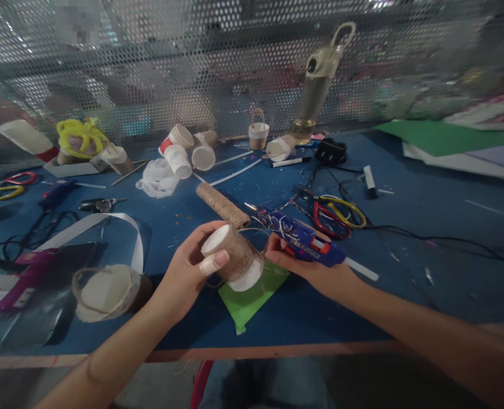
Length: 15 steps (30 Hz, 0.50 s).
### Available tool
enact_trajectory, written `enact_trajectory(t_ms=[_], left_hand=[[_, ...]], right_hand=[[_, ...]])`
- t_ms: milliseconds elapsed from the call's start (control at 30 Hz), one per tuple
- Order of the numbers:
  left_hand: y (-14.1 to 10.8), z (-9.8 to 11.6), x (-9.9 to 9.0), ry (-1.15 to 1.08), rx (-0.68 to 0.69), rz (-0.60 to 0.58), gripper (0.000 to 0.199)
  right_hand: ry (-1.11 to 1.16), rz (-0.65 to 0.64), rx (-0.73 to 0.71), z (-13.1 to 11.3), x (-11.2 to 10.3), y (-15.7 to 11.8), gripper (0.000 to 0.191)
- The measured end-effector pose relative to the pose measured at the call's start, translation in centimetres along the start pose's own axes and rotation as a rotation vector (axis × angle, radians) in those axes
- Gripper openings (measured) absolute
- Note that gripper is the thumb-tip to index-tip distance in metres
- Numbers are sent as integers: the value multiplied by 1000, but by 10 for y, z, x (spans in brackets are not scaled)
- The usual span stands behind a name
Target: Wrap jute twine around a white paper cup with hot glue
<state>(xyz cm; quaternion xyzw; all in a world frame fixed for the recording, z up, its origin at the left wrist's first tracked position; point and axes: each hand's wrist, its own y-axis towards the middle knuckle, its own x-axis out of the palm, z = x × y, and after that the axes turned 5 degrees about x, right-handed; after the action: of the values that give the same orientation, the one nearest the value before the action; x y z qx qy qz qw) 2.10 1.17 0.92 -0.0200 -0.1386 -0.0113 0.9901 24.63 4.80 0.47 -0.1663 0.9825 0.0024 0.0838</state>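
My left hand point(203, 255) is wrapped round a white paper cup point(238, 258) with brown twine wound about its middle. The cup is tilted above a green paper piece point(255, 295). In my right hand point(296, 255) is a blue hot glue gun point(298, 236), its nozzle pointing left and a white glue stick point(361, 268) out of its back. The right fingertips are close to the cup's right side, by a strand of twine; whether they pinch it I cannot tell. Just behind the cup lies a roll of brown twine point(221, 204).
Scissors point(332, 216) and black cords point(405, 230) lie right of the glue gun. A twine-trimmed cup basket point(107, 292) and a purple tape dispenser point(25, 284) are at left. Paper cups point(178, 159) and a bottle point(313, 91) stand near the perforated metal screen point(234, 57).
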Motion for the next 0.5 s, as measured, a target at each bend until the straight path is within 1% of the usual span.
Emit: enact_trajectory(t_ms=[133,233,400,500], left_hand=[[2,6,1,-120,-44,66,40],[2,8,2,-149,-25,88,35],[2,8,1,-147,26,98,31],[2,8,0,-134,43,95,30]], right_hand=[[-39,70,-44,-4,-2,-3,24],[-125,69,-96,-5,-7,-6,23],[-278,-25,-230,-5,-16,-12,27],[-281,-130,-300,-1,-17,-13,22]])
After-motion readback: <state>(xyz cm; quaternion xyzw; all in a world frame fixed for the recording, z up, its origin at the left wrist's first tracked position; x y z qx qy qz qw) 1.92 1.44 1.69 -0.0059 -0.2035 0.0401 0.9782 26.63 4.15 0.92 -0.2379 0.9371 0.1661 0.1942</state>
